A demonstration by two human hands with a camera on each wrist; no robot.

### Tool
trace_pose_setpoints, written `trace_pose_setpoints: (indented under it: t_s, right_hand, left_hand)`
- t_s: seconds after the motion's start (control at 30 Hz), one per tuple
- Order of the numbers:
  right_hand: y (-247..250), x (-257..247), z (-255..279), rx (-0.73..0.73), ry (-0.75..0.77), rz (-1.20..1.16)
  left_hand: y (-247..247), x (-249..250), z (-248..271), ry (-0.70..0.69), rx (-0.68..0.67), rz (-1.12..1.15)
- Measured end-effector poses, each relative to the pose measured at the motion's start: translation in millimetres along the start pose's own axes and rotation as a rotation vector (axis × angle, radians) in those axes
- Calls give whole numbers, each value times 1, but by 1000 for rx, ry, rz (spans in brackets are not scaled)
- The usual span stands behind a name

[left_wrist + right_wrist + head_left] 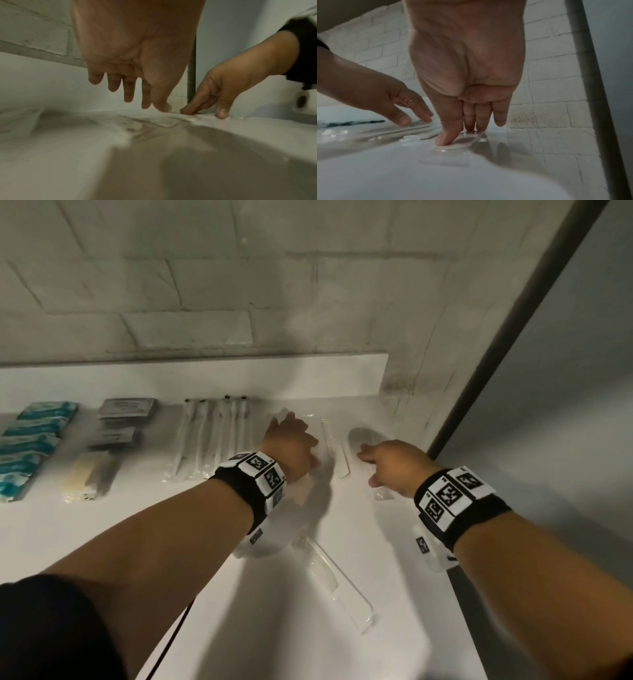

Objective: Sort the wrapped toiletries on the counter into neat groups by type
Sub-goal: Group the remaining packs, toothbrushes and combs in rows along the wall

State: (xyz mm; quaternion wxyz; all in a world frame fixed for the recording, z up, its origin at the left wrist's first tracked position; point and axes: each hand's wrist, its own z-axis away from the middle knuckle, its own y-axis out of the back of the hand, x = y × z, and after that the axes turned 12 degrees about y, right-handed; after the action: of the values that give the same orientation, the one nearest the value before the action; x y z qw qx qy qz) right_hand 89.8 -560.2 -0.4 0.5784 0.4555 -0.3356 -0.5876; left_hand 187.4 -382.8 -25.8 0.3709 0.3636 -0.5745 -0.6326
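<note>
Both hands are flat and open. The right hand [394, 465] presses a wrapped comb [342, 462]. The left hand [291, 445] hovers just beside that comb.

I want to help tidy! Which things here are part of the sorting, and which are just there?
Part of the sorting:
teal packets
grey boxes
yellow packet
toothbrushes
combs
stray comb

Just there:
counter
brick wall
wrist bands
</note>
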Motion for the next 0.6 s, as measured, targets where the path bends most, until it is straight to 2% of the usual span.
trace_pose_setpoints:
  t_s: [0.07, 0.13, 0.3, 0.53, 0.6]
  right_hand:
    - [1, 2, -6, 41, -24, -64]
    - [2, 1, -12, 86, -47, -147]
    - [8, 0, -22, 103, -22, -293]
    - [11, -3, -29, 124, 9, -311]
    - [12, -2, -25, 180, 17, -326]
  left_hand:
    - [3, 11, -2, -38, 46, 13]
    - [5, 28, -3, -94, 14, -3]
    - [4, 44, -6, -23, -124, -13]
    - [3, 41, -4, -35, -91, 28]
    - [5, 40, -3, -27, -105, 43]
